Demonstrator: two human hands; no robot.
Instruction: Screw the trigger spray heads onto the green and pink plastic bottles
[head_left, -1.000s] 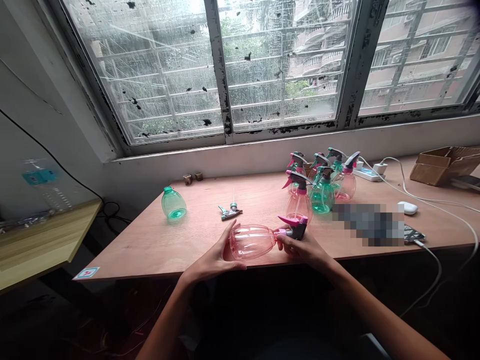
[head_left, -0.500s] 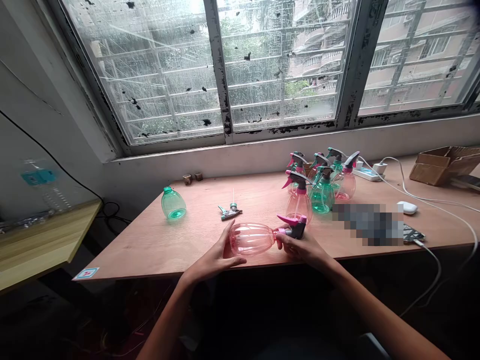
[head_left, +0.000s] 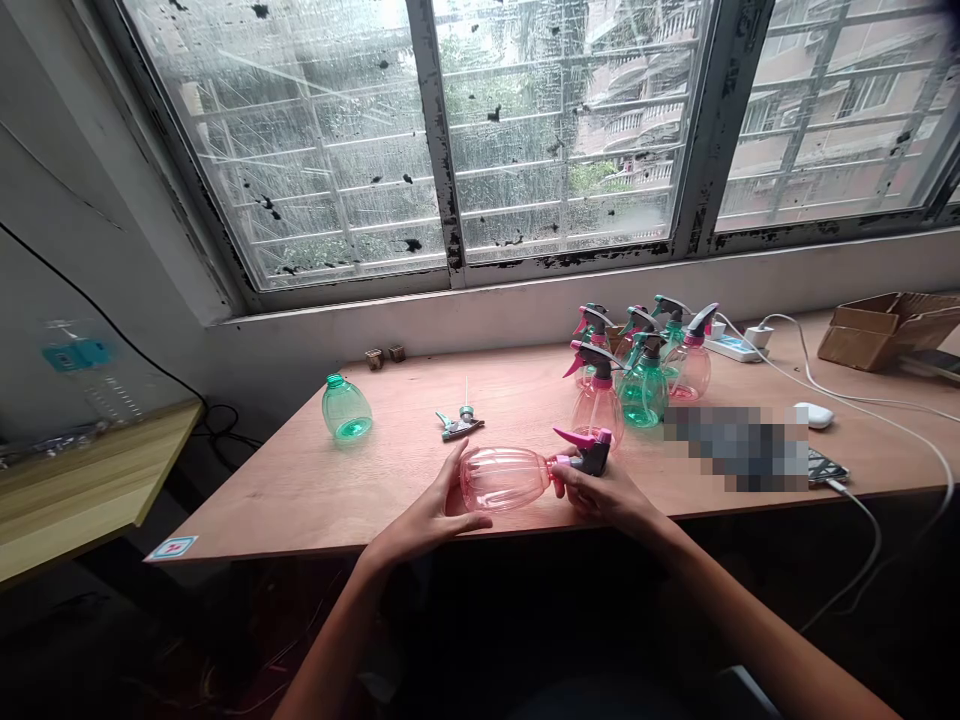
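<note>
A clear pink spray bottle (head_left: 504,478) lies on its side between my hands, just above the table's front edge. Its black and pink trigger head (head_left: 589,453) points right. My right hand (head_left: 604,495) pinches the collar at the bottle's neck. Around the bottle's base curves my left hand (head_left: 439,505), thumb below and fingers behind it. Beyond them a loose green and grey spray head (head_left: 460,424) rests on the table with its thin tube upward. Farther left stands an open green bottle (head_left: 347,412) without a head.
Several pink and green spray bottles (head_left: 645,385) with heads stand together at the right. Near them are a blurred dark patch, a phone (head_left: 827,466), a white earbud case (head_left: 814,415), white cables, a power strip (head_left: 733,345) and a cardboard box (head_left: 885,330). A window borders the table's back.
</note>
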